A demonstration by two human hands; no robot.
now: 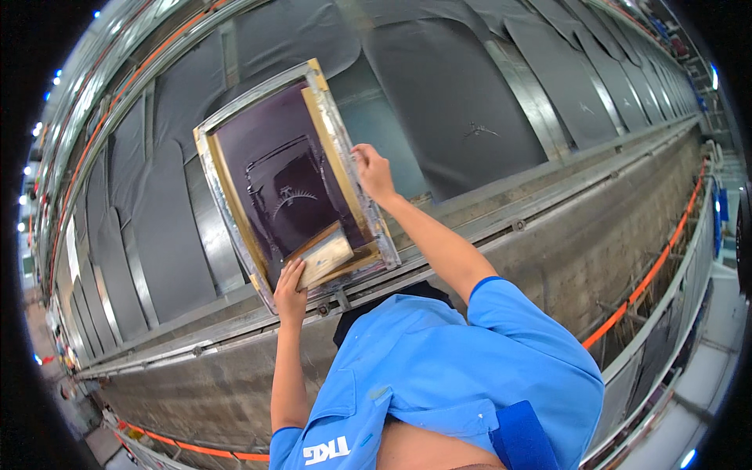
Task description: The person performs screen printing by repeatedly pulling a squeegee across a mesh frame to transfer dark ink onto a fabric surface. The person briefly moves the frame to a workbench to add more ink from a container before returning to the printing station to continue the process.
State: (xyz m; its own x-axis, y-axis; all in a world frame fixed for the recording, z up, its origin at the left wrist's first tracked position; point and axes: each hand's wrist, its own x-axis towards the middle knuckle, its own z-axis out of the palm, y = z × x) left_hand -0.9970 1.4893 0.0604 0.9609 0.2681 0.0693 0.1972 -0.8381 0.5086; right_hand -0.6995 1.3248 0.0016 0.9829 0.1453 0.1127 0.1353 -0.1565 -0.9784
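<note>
A screen-printing frame (207,161), metal with tan-taped edges, is held at a slant over the long table. Its dark purple mesh (258,145) carries glossy ink around a pale branch-like motif. My right hand (374,172) has its fingers closed on the frame's right side, above the middle. Low inside the frame lies a squeegee (327,255) with a pale wooden handle, tilted up to the right. My left hand (291,286) is closed on the squeegee's left end, at the frame's lower left corner.
Dark grey sheets (462,102), some with pale motifs, lie in a long row between metal strips (521,94). A rail (470,240) runs along the near edge, above a stained side wall (572,235). An orange line (650,274) runs outside it, beside metal railing (670,301).
</note>
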